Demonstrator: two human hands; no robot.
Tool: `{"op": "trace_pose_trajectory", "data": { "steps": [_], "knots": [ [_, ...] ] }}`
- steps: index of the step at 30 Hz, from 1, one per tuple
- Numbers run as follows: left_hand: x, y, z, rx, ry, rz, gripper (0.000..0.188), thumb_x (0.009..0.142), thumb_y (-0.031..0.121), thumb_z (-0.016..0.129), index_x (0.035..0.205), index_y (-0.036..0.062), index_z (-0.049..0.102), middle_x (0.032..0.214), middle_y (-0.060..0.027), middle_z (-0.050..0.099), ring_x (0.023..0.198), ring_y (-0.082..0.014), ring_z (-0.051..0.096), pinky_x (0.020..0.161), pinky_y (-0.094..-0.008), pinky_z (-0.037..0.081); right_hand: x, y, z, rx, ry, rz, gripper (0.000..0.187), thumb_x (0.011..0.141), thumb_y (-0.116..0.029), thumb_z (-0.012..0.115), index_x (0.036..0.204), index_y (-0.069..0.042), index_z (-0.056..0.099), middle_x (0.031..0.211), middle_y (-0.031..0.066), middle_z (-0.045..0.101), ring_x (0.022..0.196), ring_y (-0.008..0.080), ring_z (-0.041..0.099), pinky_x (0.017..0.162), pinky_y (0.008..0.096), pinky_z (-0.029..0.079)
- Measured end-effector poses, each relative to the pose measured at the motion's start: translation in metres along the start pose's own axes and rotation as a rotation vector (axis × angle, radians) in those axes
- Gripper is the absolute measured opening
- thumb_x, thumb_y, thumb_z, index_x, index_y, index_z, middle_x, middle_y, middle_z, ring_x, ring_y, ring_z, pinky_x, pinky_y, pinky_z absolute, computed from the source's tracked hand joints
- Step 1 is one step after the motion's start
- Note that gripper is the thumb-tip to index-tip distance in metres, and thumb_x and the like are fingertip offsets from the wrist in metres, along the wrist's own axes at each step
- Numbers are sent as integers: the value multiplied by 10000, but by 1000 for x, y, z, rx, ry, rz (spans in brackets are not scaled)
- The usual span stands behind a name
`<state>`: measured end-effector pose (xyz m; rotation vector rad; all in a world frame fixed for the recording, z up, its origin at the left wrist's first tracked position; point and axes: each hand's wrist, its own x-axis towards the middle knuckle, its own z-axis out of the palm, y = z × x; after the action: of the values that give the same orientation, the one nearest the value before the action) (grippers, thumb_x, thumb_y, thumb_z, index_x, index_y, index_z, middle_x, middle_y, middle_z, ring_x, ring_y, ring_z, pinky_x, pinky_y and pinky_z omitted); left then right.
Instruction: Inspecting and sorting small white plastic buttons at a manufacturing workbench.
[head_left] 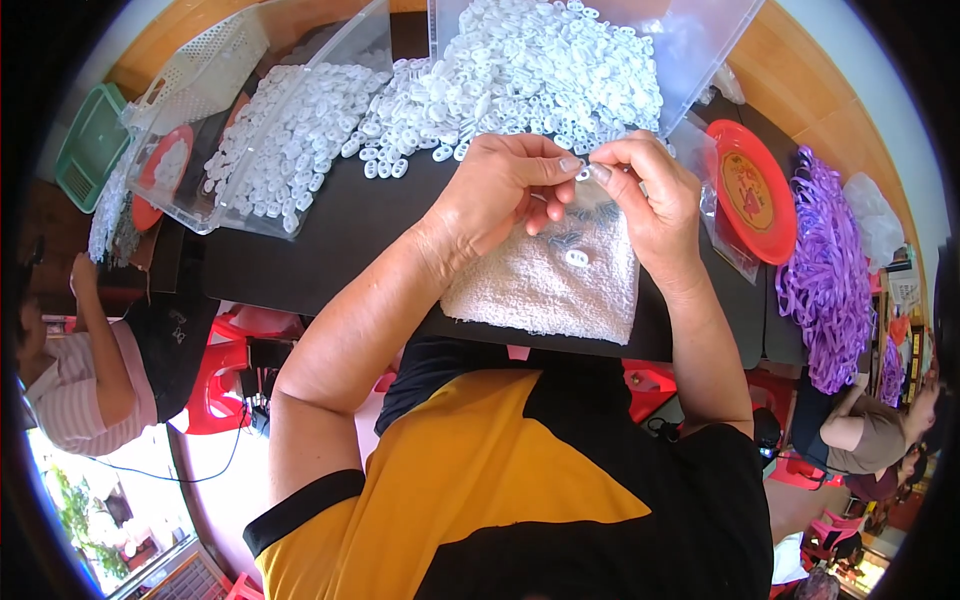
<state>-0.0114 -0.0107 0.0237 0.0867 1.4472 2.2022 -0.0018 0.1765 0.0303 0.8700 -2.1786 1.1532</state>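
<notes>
While two hands are meeting, a white piece point(583, 174) is sitting between their fingertips

Above the upper part of a pale towel point(540, 300), the left hand point(500, 185) is pinching at the piece with thumb and forefinger, its other fingers curling loosely below. Facing it, the right hand point(655, 195) is gripping the piece's other side between thumb and forefinger. Fingertips are partly covering the piece, so its full shape is not showing.

Below the hands, an oval button point(577, 258) with holes is lying loose on the towel, and small grey bits point(567, 241) are lying just beyond it. The towel is resting on a dark table point(290, 265), partly overhanging its near edge.

Beyond the hands, a large heap point(550, 60) of similar white ovals is filling a clear bin and spreading onto the table toward a second clear bin point(185, 215) at left. To the right, a red plate point(780, 205) is lying near purple ribbons point(825, 270), which are hanging over the table's edge. At far left, a green basket point(85, 150) is standing, and a person in a striped top point(75, 405) is sitting nearby.
</notes>
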Motion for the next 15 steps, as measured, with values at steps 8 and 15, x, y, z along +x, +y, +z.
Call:
{"op": "trace_pose_trajectory", "data": {
  "steps": [8,15],
  "knots": [
    [-3,-7,2,69,45,93,111,911,92,633,901,-18,631,728,-63,619,563,-124,571,445,-234,407,-2,-5,3,-8,-62,112,112,816,69,606,898,-4,582,790,113,610,698,243,634,622,309,486],
    [-5,-13,9,237,166,227,98,893,76,657,855,-9,625,694,-24,588,558,-79,523,456,-225,396,-7,-8,12,192,-39,393,44,849,10,624,875,14,590,726,58,618,680,125,599,617,274,474]
  ]
}}
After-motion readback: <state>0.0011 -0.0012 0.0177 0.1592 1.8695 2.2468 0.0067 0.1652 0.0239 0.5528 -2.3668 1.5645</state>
